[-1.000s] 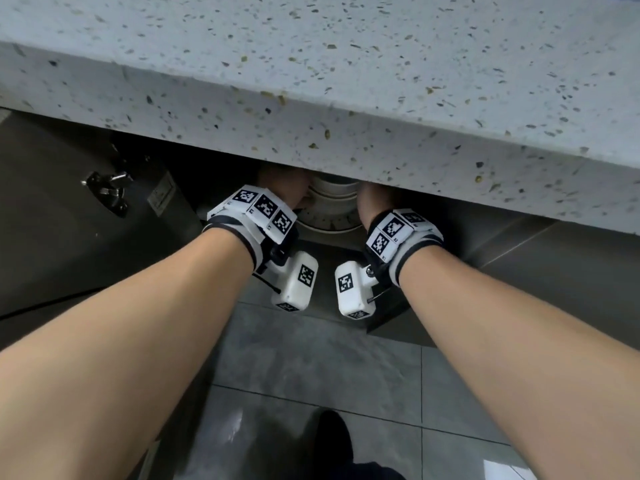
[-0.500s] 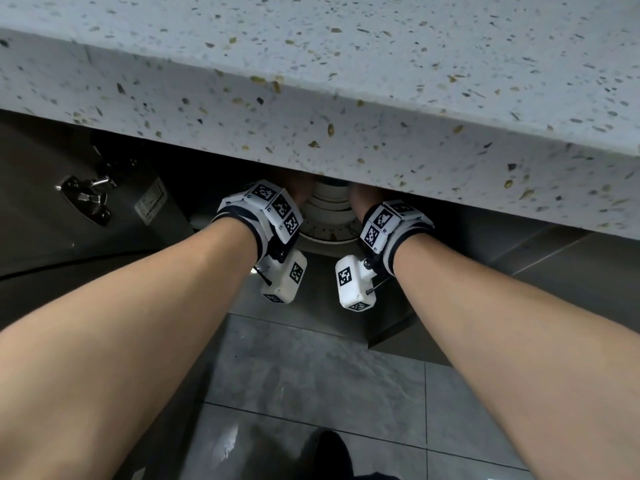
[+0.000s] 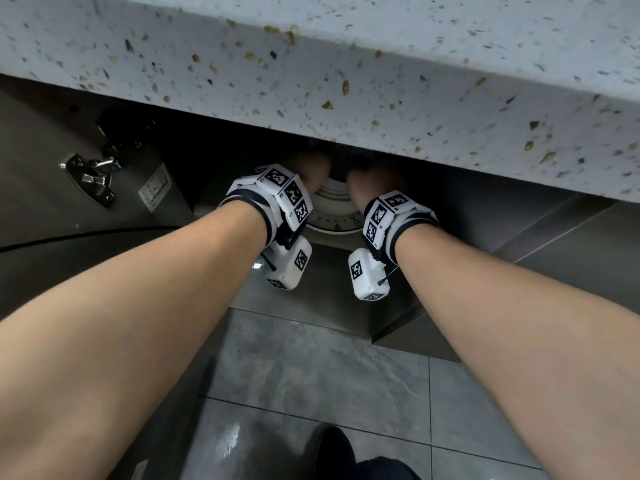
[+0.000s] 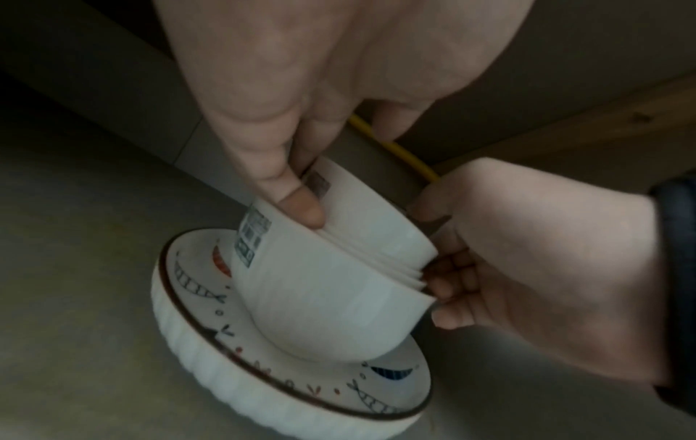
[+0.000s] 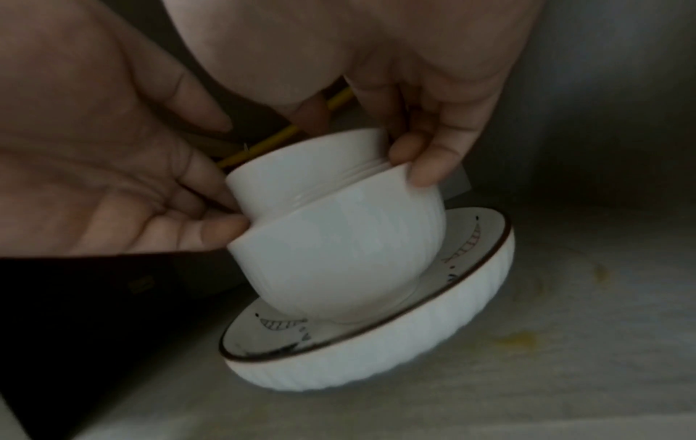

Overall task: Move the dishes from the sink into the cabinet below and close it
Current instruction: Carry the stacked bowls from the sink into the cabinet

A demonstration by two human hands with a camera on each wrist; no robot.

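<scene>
- Left hand (image 4: 339, 98): reaches under the speckled countertop (image 3: 346, 74) into the cabinet (image 3: 408, 306). In the left wrist view its thumb lies on the outer wall of the stack of white bowls (image 4: 331, 282) just under the top rim, and the other fingers go over that rim, so the hand pinches the rim on the stack's left side.
- Right hand (image 5: 414, 74): grips the opposite side of the same stack. In the right wrist view two fingertips (image 5: 425, 175) press on the nested rims, and the remaining digits are hidden behind the bowls.
- Stack of white bowls: several plain white bowls nested one inside another, their rims showing as close parallel edges. A barcode label (image 4: 250, 235) sits on the wall of the outer bowl. The stack leans in both wrist views and its foot meets the inside of the patterned dish (image 4: 211, 357).
- Patterned dish: a shallow white dish with a ribbed outer wall, a dark rim line and small fish drawings inside. It lies on the grey cabinet floor (image 5: 527, 372), which carries yellowish stains (image 5: 516, 342).
- Yellow rod (image 4: 395, 146): a thin yellow line running behind the hands at the back of the cabinet; what it is cannot be told.
- Head view: both forearms wear marker-tagged wristbands (image 3: 287, 199). To the left, the inner face of the cabinet door (image 3: 52, 150) shows a metal hinge (image 3: 93, 174). Grey floor tiles (image 3: 311, 375) lie below.
</scene>
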